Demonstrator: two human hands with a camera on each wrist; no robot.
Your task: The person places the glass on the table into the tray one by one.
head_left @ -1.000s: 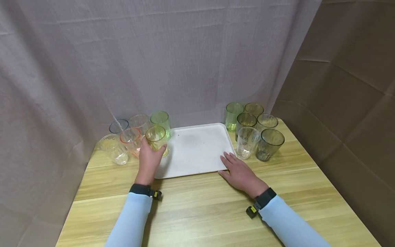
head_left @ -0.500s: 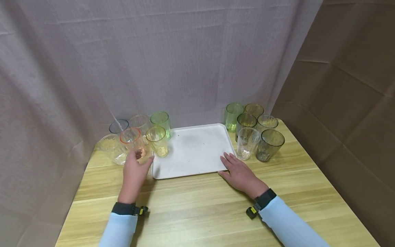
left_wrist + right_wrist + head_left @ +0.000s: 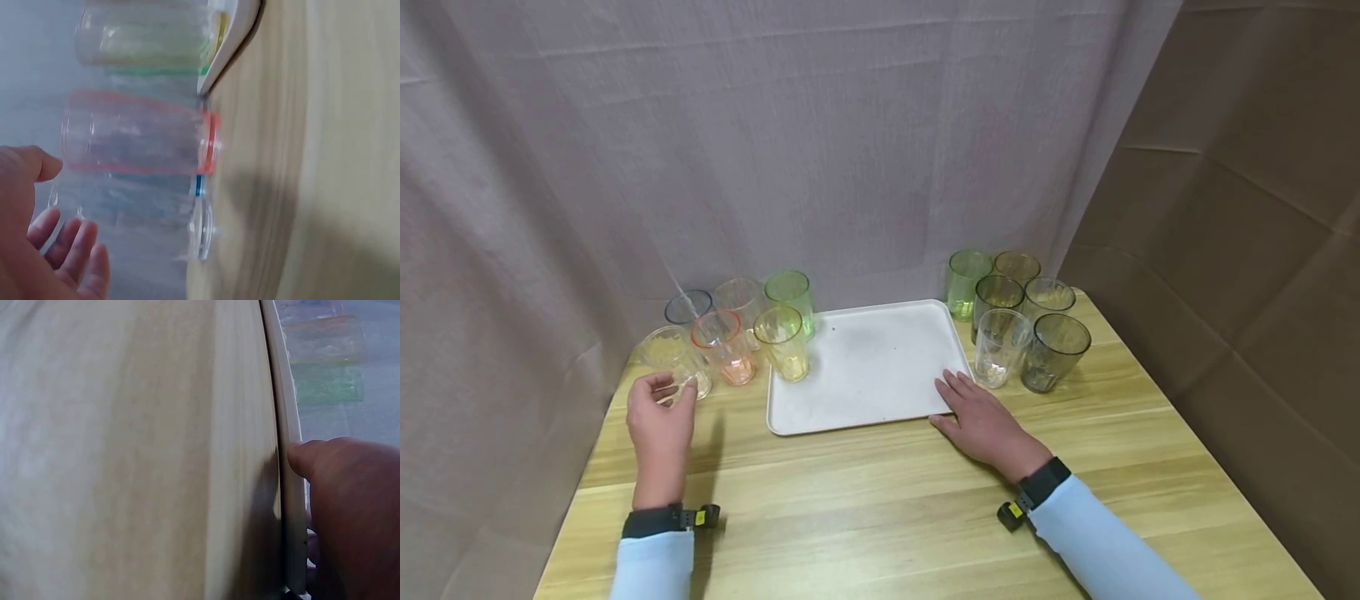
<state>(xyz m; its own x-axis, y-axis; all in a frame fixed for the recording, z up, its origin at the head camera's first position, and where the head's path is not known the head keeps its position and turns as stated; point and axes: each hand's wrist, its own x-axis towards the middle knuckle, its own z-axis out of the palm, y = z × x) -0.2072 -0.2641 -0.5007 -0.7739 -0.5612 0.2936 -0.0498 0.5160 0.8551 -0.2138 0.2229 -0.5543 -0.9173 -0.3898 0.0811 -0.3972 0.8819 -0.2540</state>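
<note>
In the head view my left hand point(image 3: 660, 417) is just in front of a clear glass point(image 3: 668, 348) at the far left. Its thumb and fingers are loosely bent and apart, with nothing between them. The left wrist view shows the red-rimmed glass point(image 3: 137, 134) beyond the fingertips. A yellow glass point(image 3: 782, 337) stands at the left edge of the white tray point(image 3: 872, 362). My right hand point(image 3: 985, 423) rests over the tray's front right corner, fingers extended. From the right wrist, its thumb point(image 3: 312, 456) touches the tray's rim.
Behind the left glasses are a blue-rimmed glass point(image 3: 688, 307), another clear one point(image 3: 737, 296) and a green one point(image 3: 793, 300). Several green, brown, grey and clear glasses, including a front grey one point(image 3: 1054, 354), stand right of the tray. A grey curtain point(image 3: 880, 150) hangs behind the table point(image 3: 880, 500).
My left hand has let go of the yellow glass, passed in front of the red-rimmed glass and moved left to the clear one. The right hand has stayed on the tray.
</note>
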